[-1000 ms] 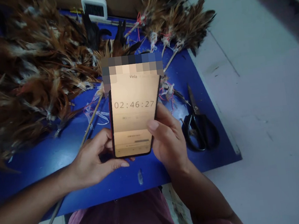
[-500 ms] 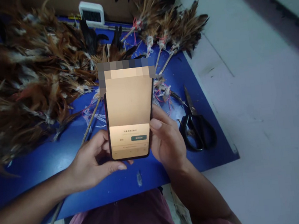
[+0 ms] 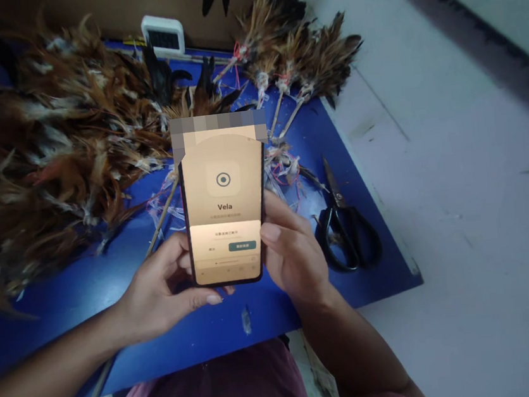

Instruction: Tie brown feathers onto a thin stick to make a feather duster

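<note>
A smartphone [image 3: 225, 209] is held upright between both hands over the blue tabletop. Its lit screen shows the word "Vela" and a pop-up panel; pixelation covers its top end. My left hand [image 3: 160, 287] grips the lower left edge, thumb beneath the phone's bottom. My right hand [image 3: 296, 246] closes on the right edge, its thumb at the side of the screen. Behind the left hand a thin stick [image 3: 164, 216] slants under the wrist, its upper end running toward feathers partly hidden by the phone. Black-handled scissors [image 3: 347, 227] lie right of the right hand.
A large heap of brown feathers [image 3: 56, 133] covers the left of the blue table [image 3: 386, 261]. Several feather dusters [image 3: 296, 61] on sticks lie at the back right. A white digital clock [image 3: 163, 35] stands before a cardboard box [image 3: 118, 5]. A white wall or surface borders the right.
The phone has shifted slightly left and down in view. Its screen now shows a round icon and "Vela" above the pop-up, where it was blank. Both hands keep their hold.
</note>
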`<state>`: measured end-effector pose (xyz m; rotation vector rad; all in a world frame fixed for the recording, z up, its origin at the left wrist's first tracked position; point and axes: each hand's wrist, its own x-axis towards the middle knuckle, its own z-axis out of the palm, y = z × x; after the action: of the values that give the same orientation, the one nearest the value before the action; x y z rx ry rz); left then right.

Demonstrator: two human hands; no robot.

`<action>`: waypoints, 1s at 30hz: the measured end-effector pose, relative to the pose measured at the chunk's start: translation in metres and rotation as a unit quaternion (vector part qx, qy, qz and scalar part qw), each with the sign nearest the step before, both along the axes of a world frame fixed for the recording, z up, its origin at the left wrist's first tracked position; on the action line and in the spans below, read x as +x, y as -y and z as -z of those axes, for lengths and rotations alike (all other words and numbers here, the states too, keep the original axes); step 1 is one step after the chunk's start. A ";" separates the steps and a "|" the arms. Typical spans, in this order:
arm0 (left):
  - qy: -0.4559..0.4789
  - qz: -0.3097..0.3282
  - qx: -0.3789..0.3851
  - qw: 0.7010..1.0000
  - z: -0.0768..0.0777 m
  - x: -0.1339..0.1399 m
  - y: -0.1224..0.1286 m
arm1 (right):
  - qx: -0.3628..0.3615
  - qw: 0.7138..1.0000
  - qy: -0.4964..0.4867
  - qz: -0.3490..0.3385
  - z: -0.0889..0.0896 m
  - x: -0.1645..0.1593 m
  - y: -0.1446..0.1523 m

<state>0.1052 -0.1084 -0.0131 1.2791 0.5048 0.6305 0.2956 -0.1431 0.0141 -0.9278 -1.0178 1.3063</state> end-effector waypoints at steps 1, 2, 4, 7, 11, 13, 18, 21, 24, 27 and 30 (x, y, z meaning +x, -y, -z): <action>0.005 0.000 -0.002 1.000 0.000 0.000 0.000 | 0.007 1.000 -0.006 -0.001 0.000 0.000 0.000; 0.006 -0.001 -0.008 1.000 0.000 0.001 0.000 | 0.010 1.000 -0.011 -0.003 0.001 0.000 0.000; 0.007 -0.006 -0.022 1.000 -0.002 0.002 0.001 | 0.015 1.000 -0.018 -0.004 0.002 0.000 0.000; 0.011 -0.012 -0.036 0.999 -0.005 0.003 0.002 | 0.025 0.999 -0.027 -0.005 0.004 0.000 0.000; 0.018 -0.009 -0.028 0.999 -0.006 0.003 0.002 | 0.021 0.999 -0.022 -0.012 0.005 0.000 -0.001; 0.019 -0.011 -0.029 0.999 -0.005 0.003 0.002 | 0.012 1.000 -0.013 -0.013 0.005 0.000 -0.001; 0.019 -0.005 -0.025 0.999 -0.007 0.002 -0.001 | -0.011 0.998 -0.022 -0.051 0.005 -0.001 0.001; 0.018 -0.005 -0.022 1.000 -0.008 0.002 -0.002 | -0.011 0.998 -0.015 -0.055 0.005 -0.001 0.002; 0.020 -0.010 -0.023 0.999 -0.008 0.002 -0.002 | -0.018 0.999 0.004 -0.044 0.005 -0.001 0.004; 0.023 -0.014 -0.020 0.999 -0.007 0.002 -0.001 | -0.022 0.999 0.016 -0.043 0.004 -0.001 0.005; 0.013 -0.016 -0.012 1.000 -0.006 0.002 -0.001 | -0.015 0.999 0.018 -0.046 0.002 -0.002 0.005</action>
<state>0.1068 -0.1074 -0.0069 1.2415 0.5107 0.6642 0.2938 -0.1479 0.0125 -0.9397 -1.0806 1.3893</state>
